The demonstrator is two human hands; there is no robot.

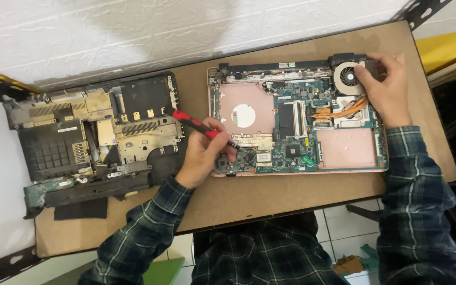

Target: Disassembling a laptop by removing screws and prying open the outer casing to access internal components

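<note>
**Both my hands on the opened laptop**

The brown wooden table point(270, 195) fills most of the view; its corners at 7 and 1 o'clock are cut off by black metal brackets. On it, toward 9 o'clock, lies the removed black bottom cover point(93, 137) of a laptop, with gold-coloured metal shields inside. Its lower edge is dusty and the small parts there are hard to make out. A flat dark piece point(80, 209) sticks out from under it at 7 o'clock; I cannot tell what it is.

At the centre and toward 2 o'clock lies the opened laptop chassis point(296, 119), pink at the frame, with a green circuit board point(286, 153) in the middle. A round white sticker point(244, 115) sits on the pink plate at its left part, and a small white rectangular label point(263, 157) is on the board near 6 o'clock of the chassis; the print is too small to read.

My left hand point(204, 153) is closed around a screwdriver point(201, 126) with red and black handle. The tip touches the board near the bottom left corner, but my fingers hide the exact place.

My right hand point(389, 87) rests at 1 o'clock, fingers pressed on the round cooling fan point(348, 77), thumb at its rim. The hand covers the right side of the fan. Copper heat pipes point(344, 110) run out just below it.
</note>
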